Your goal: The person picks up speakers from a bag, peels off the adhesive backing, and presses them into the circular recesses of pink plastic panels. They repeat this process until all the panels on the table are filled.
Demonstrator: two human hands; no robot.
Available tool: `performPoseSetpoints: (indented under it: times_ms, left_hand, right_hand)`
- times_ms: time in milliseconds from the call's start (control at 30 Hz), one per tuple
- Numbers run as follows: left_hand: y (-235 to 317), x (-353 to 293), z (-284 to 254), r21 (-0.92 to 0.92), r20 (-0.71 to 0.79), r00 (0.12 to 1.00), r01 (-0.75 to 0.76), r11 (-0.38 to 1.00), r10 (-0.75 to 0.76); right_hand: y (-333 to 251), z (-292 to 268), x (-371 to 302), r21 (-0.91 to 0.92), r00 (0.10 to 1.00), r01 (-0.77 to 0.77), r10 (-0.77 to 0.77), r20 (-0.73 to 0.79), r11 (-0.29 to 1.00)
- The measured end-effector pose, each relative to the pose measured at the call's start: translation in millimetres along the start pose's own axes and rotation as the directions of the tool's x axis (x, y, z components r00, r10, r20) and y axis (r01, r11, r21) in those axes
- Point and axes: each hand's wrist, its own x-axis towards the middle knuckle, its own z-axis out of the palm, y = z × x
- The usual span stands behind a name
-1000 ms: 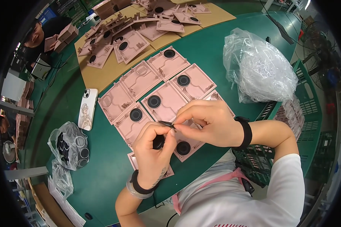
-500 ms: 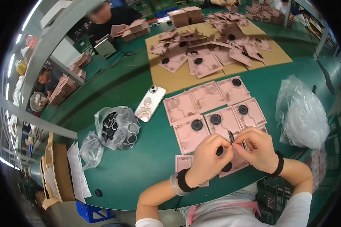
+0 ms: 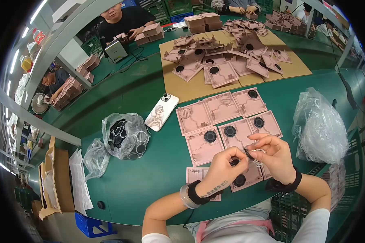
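Note:
Over the near right panels, both hands meet around a small thin black round piece (image 3: pixel 247 152), seen nearly edge-on. My left hand (image 3: pixel 225 168) pinches it from one side, and a dark bit (image 3: pixel 234 162) shows by its curled fingers; whether that is a second piece I cannot tell. My right hand (image 3: pixel 275 156) holds the other side between thumb and fingertip, its remaining fingers lifted. Under and beyond the hands lie pink plastic panels (image 3: pixel 202 152) in rows. Several carry a black round disc (image 3: pixel 230 131); two far ones show bare round grilles (image 3: pixel 226 100).
A clear bag of black and pale-rimmed rings (image 3: pixel 127 137) lies left, near a phone (image 3: pixel 162 112). A bag of clear film (image 3: pixel 322 125) sits right. Loose panels (image 3: pixel 223 69) are heaped on cardboard (image 3: pixel 176 91). A black cap-like piece (image 3: pixel 101 205) rests near the front edge. Co-workers sit beyond.
The black round piece has tilted and dropped slightly between my fingers. My right hand's upper fingers have spread and lifted. The far co-worker's hands have moved from the pink boxes.

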Motion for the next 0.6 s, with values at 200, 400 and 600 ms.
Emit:
performPoseSetpoints:
  times_ms: [200,400,600]
  left_hand:
    - [5.5,3.8,-3.3,-0.196,0.046,0.993,0.12,0.973,-0.113]
    - [9.2,4.0,-12.6,-0.332,0.091,0.966,0.257,0.907,-0.241]
    - [12.6,5.8,-11.6,-0.447,0.12,0.949,0.314,0.838,-0.292]
  right_hand:
    - [-14.0,-25.3,5.5,0.526,0.971,-0.233,0.228,0.075,0.818]
    - [-25.2,-45.8,11.6,0.489,0.992,-0.046,0.098,-0.081,0.871]
    - [-7.7,-23.9,6.5,-0.681,0.779,0.612,-0.454,0.433,0.401]
